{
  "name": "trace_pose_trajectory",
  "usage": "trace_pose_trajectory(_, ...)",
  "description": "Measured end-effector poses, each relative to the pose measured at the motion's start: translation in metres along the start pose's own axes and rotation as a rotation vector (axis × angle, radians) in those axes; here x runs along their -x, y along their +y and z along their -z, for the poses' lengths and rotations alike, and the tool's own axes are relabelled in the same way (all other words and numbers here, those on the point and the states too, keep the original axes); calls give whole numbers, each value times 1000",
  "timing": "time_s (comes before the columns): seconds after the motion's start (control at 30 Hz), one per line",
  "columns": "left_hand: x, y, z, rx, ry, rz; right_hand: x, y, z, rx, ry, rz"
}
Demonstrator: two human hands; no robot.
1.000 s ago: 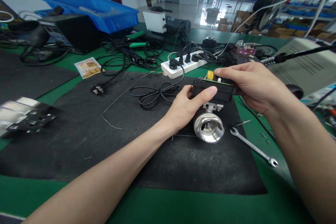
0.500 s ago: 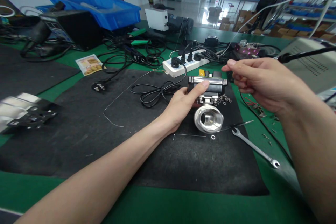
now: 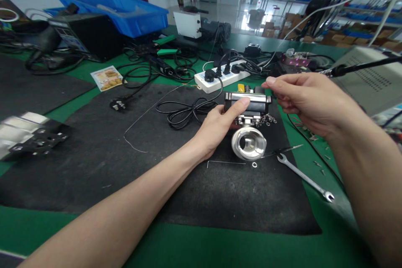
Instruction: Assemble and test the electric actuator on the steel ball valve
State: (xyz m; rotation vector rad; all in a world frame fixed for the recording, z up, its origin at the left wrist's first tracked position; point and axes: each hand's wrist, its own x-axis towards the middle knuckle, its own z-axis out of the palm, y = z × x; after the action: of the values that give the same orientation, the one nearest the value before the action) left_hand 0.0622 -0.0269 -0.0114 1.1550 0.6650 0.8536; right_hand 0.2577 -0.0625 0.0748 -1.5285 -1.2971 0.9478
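My left hand (image 3: pixel 221 123) is wrapped round the actuator body of a ball valve (image 3: pixel 249 144), thumb on top. The valve stands on the black mat with its round steel port facing me. A yellow part (image 3: pixel 241 88) and dark fittings sit on the actuator's far side. My right hand (image 3: pixel 298 96) hovers right of the actuator, thumb and forefinger pinched together at its upper right corner. Whatever is in the pinch is too small to make out. Small nuts and washers (image 3: pixel 268 119) lie behind the valve at its right.
On the mat (image 3: pixel 220 201) lie a hex key (image 3: pixel 226 162), a washer (image 3: pixel 254 165) and tweezers (image 3: pixel 290 148). A wrench (image 3: pixel 306 178) crosses its right edge. Behind are a power strip (image 3: pixel 222 78) and coiled black cable (image 3: pixel 190 113). A white and black part (image 3: pixel 34 134) stands left.
My right hand has moved slightly left, its pinched fingertips now closer to the actuator's upper right corner. My left hand and the valve have stayed put.
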Motion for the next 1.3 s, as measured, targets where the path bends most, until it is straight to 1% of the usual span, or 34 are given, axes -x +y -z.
trace_pose_trajectory(0.1, 3, 1, -2, -16, 16, -12, -1, 5, -6, 14, -12, 63)
trace_pose_trajectory(0.23, 7, 4, -5, -22, 25, -60, 1, 2, -9, 86, 40, 120)
trace_pose_trajectory(0.33, 9, 5, -5, -72, 30, -98, 3, -5, -8, 131, 50, 114)
trace_pose_trajectory(0.47, 12, 4, -2, -170, 84, -132, 7, -9, -3, 103, 22, 117)
trace_pose_trajectory(0.53, 14, 4, -1, -170, 77, -152, 8, -8, 0, 79, 47, 105)
trace_pose_trajectory(0.6, 16, 4, 1, -153, 60, -168, 5, -5, 3, 72, 98, 93)
trace_pose_trajectory(0.67, 18, 4, 2, -143, 57, -179, -6, -1, 5, 168, 136, 126)
trace_pose_trajectory(0.7, 18, 5, 3, -141, 55, -179, -15, 1, 5, 250, 145, 155)
trace_pose_trajectory(0.77, 18, 6, 5, -142, 47, -171, -42, 4, 4, 444, 157, 214)
trace_pose_trajectory(0.83, 18, 8, 8, -153, 37, -156, -80, 5, 1, 562, 175, 251)
trace_pose_trajectory(0.9, 17, 10, 11, -172, 32, -139, -123, 3, -3, 670, 192, 286)
trace_pose_trajectory(1.0, 17, 13, 16, -181, 14, -123, -184, 1, -9, 798, 143, 269)
trace_pose_trajectory(1.07, 16, 13, 18, -166, 1, -117, -215, 4, -13, 863, 90, 211)
trace_pose_trajectory(1.17, 15, 12, 21, -134, 6, -106, -243, 15, -20, 944, 45, 118)
trace_pose_trajectory(1.3, 14, 12, 22, -117, 21, -68, -255, 29, -21, 1032, 36, 40)
